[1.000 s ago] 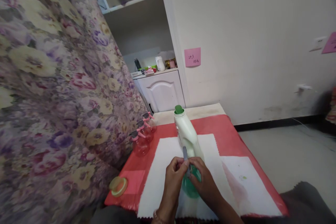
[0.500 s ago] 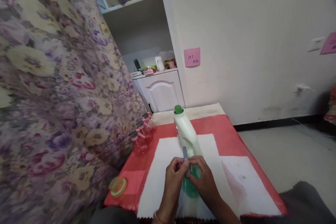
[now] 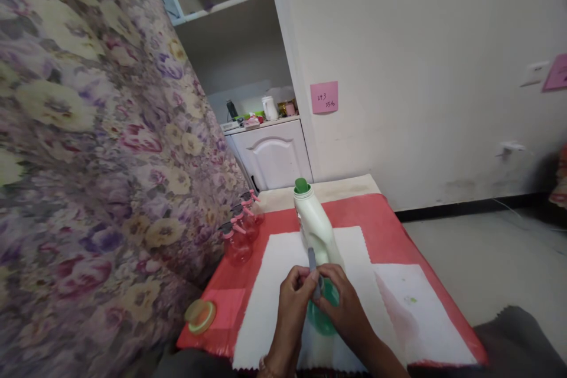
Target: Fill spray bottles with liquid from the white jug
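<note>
Compared with half a second ago, almost nothing is different: my view has shifted very slightly, while my hands, the sprayer and everything set out around them keep the same arrangement. My left hand still pinches the grey sprayer head between thumb and curled fingers, and my right hand closes on it from the other side, its thumb lower down. The fingertips of both nearly meet there.

The sprayer head is smooth, narrow plastic, its end pointing away from me. Just under my hands sits the green bottle, rounded and see-through, partly covered by my right thumb and fingers. It is over the white cloth, which is matte, with zigzag-cut edges.

Right beyond stands the pale detergent jug, glossy, with a moulded handle, a ribbed neck and a green spout insert in its mouth. A second white cloth to the right bears a pinkish stain and a small green mark. Both cloths lie on a shiny red cover over the worktop. Along its left side stand round, clear pink spray bottles, and near the front corner is a green-rimmed round container.
</note>
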Motion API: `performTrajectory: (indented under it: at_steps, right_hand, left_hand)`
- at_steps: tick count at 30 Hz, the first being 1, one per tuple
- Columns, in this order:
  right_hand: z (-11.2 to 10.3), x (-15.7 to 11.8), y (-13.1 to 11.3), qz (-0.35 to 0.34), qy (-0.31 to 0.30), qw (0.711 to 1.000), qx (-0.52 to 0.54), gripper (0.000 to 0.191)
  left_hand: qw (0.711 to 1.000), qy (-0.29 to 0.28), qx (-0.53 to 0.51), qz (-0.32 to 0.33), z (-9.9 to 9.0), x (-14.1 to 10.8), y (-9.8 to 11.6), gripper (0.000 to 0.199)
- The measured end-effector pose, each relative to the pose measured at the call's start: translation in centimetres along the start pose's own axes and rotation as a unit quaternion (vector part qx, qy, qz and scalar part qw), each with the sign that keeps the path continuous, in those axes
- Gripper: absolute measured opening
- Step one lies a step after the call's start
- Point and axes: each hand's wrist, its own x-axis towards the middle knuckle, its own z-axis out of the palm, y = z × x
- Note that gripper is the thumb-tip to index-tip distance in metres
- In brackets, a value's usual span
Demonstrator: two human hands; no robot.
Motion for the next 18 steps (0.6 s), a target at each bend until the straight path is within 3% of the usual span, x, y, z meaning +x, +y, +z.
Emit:
performTrajectory:
  at_steps: [3,12,18]
  right_hand:
    - [-0.15,-0.04,0.31,-0.01,-0.023,1.0,0.011,0.034]
    - [-0.11,0.1,0.62,-0.027,-0.006,0.999,-0.029,0.024]
    - [0.23,-0.24,0.76,-0.013,-0.003,1.0,-0.022,0.029]
  left_hand:
    - [1.0,0.002,0.001,0.002,0.01,0.15,-0.09,0.031]
    - [1.0,0.002,-0.006,-0.003,0.21,0.09,0.26,0.03]
    - [1.0,0.006,0.006,0.011,0.16,0.17,0.08,0.03]
